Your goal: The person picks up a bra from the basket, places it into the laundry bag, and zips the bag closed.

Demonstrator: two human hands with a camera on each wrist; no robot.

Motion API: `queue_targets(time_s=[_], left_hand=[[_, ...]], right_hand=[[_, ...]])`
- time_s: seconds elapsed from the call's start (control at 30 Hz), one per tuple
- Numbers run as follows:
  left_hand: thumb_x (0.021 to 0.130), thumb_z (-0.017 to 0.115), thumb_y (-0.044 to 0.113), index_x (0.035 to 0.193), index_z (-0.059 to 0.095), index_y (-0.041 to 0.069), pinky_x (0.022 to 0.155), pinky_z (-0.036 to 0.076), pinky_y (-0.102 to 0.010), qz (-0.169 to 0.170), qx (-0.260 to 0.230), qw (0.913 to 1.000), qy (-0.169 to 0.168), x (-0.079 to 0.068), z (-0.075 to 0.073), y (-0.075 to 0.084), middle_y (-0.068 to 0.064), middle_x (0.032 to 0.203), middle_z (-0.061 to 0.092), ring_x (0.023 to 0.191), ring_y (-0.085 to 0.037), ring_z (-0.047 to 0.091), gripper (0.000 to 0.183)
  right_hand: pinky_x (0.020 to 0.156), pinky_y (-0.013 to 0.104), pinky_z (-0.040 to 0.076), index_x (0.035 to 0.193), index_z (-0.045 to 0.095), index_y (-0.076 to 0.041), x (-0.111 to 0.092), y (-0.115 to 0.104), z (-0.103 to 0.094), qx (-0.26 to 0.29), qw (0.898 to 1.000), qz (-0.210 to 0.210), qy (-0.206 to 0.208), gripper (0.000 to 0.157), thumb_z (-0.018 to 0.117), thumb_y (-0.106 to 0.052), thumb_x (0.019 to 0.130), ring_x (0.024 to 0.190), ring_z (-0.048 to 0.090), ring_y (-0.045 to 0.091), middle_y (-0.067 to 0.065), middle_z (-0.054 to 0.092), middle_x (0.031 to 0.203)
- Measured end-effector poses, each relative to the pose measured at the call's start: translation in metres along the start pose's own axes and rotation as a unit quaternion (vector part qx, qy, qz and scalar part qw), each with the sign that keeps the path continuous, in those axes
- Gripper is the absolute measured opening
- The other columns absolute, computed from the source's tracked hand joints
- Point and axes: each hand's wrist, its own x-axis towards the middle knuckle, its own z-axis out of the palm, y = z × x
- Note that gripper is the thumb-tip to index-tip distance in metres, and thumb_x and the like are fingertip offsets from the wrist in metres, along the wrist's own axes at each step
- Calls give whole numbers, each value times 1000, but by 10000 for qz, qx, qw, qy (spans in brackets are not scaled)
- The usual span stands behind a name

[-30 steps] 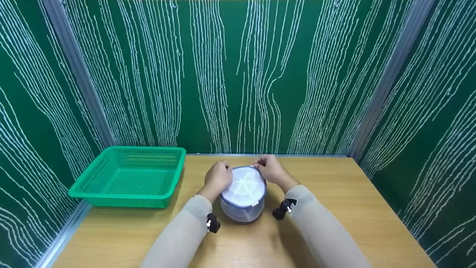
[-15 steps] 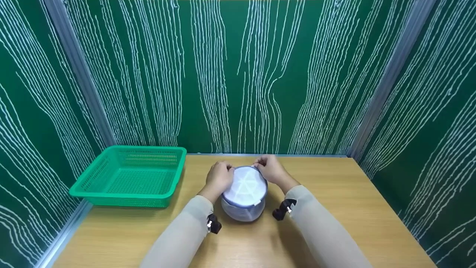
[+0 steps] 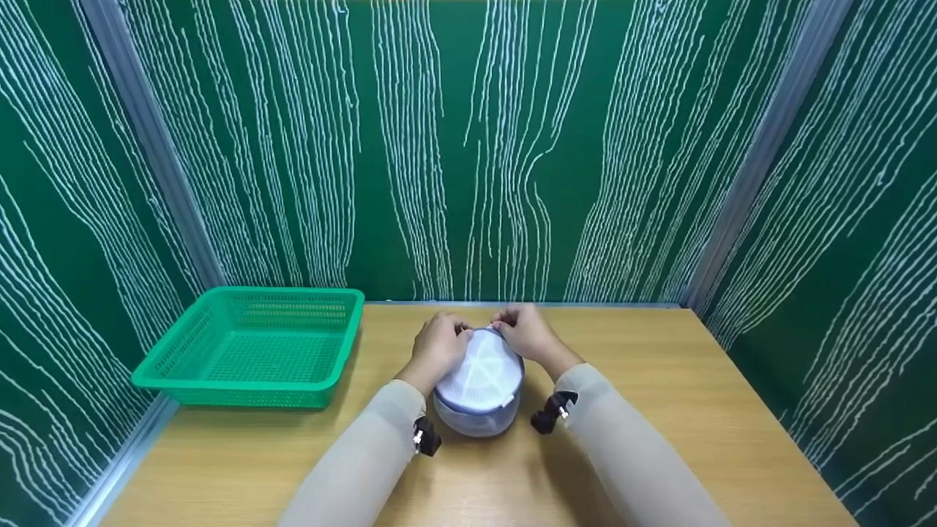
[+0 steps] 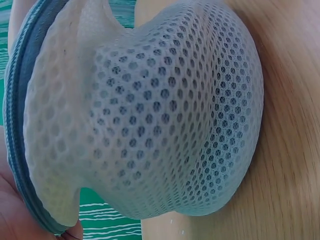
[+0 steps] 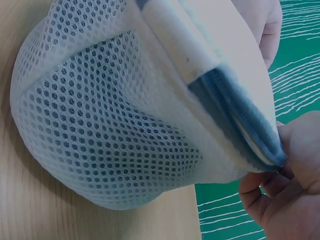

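A white mesh laundry bag (image 3: pixel 479 373), round with a flat lid and blue-grey zipper trim, stands on the wooden table in the head view. At the far left of its rim, my left hand (image 3: pixel 441 348) pinches the edge. My right hand (image 3: pixel 530 334) grips the rim close by on the far right. The left wrist view has the honeycomb mesh side (image 4: pixel 155 110) bulging above the wood. Thumb and fingers of the right hand (image 5: pixel 297 187) pinch the zipper trim (image 5: pixel 237 117) in the right wrist view; the zipper pull itself is hidden.
A green plastic basket (image 3: pixel 252 386) sits at the back left of the table (image 3: pixel 659 410). Green panels (image 3: pixel 571 241) with white wavy lines and metal corner posts (image 3: pixel 761 161) enclose the back and sides.
My left hand has shifted right along the rim, closer to the right hand. The right hand has moved slightly left and keeps its hold. The bag stays in about the same place.
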Motion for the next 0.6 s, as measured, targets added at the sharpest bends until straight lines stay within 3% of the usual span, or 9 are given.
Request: queue_targets(time_s=[0.33,0.6], left_hand=[[116,67,24,117,83,18,109,60,-49,-231,-44,9997,-58,2,0,-4,-4,126,77,117,-25,71,18],[118,64,25,119,80,17,108,62,-48,-486,-148,9987,-70,-1,-1,-13,-5,122,76,113,-25,69,18]], right_hand=[[83,30,64,105,80,-4,0,4,0,-45,9998,-165,-117,11,70,-1,109,96,72,20,12,81,105],[77,27,60,103,80,-7,-1,8,-2,50,9999,-3,-120,13,70,-4,110,91,69,18,10,78,101]])
